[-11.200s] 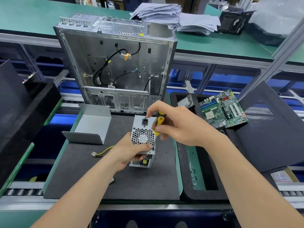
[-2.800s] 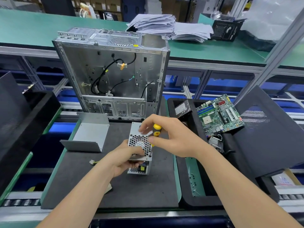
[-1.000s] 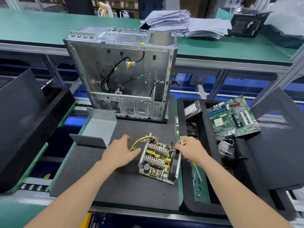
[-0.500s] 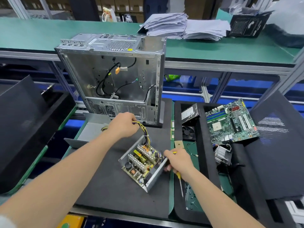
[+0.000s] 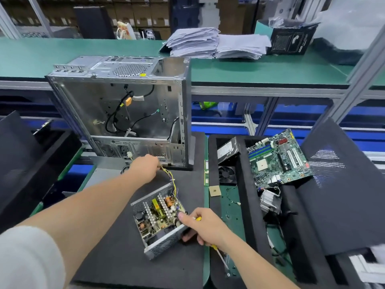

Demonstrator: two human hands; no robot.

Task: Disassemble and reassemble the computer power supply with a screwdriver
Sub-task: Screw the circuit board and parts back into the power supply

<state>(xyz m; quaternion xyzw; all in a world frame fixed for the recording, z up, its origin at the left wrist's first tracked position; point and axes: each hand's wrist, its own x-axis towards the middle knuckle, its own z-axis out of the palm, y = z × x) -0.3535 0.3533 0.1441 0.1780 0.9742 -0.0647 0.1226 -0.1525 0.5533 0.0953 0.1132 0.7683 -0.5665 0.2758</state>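
Nearest us, our right hand [image 5: 205, 226] curls round the screwdriver [image 5: 214, 248], whose shaft points toward five o'clock. One fingertip touches the opened power supply [image 5: 155, 217], which lies on the black mat [image 5: 116, 257]. At the supply's twelve o'clock, our left hand [image 5: 144, 167] grips its yellow wires [image 5: 171, 177]. Beyond that stands the open-sided computer case [image 5: 125, 113].

Power supply [image 5: 158, 217], earlier upright in both hands, now board-up on mat [image 5: 116, 257], cables [image 5: 171, 178] in left hand [image 5: 143, 167].
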